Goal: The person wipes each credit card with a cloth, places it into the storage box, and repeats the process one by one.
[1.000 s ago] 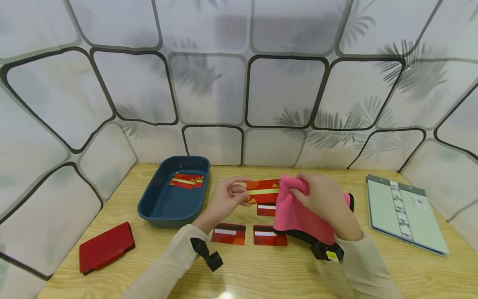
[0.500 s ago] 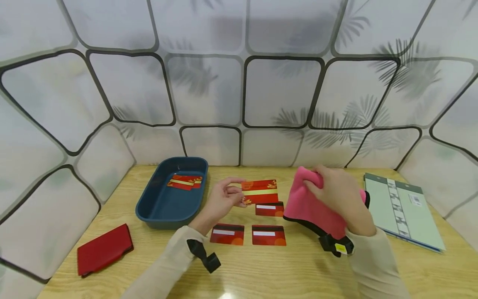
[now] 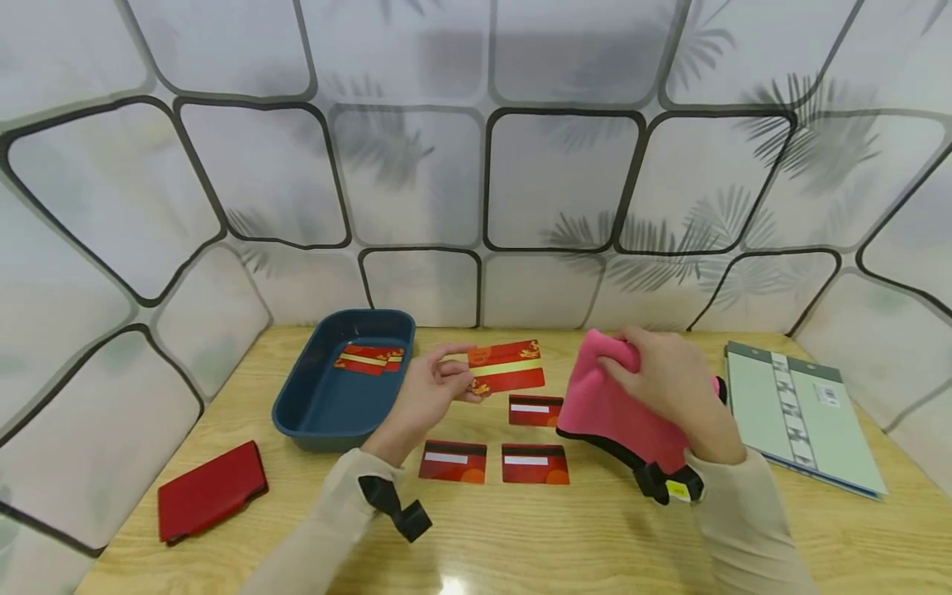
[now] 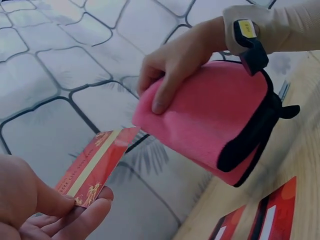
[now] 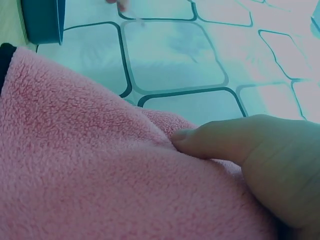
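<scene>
My left hand (image 3: 427, 388) pinches a red card (image 3: 507, 368) with a cream stripe and gold ornament by its left end, above the table. In the left wrist view the card (image 4: 100, 165) lies between thumb and fingers, its printed face showing. My right hand (image 3: 665, 384) grips a folded pink fleecy cloth (image 3: 625, 413) with black edging, thumb on the near side. The right wrist view shows the cloth's plush surface (image 5: 85, 160) and the thumb pressing into it. Three red cards lie below: a left one (image 3: 453, 461), a right one (image 3: 535, 464) and one behind (image 3: 534, 410).
A dark blue tub (image 3: 335, 413) at the back left holds overlapping red cards (image 3: 364, 359). A red wallet-like case (image 3: 212, 491) lies at the front left. A pale green folder (image 3: 803, 421) lies at the right, beyond the cloth. A patterned curtain-like wall (image 3: 416, 182) closes off the back.
The cloth has moved right, away from the card, still in my right hand. My left hand has carried the card slightly left and up, tilting it, and uncovered more of the card behind.
</scene>
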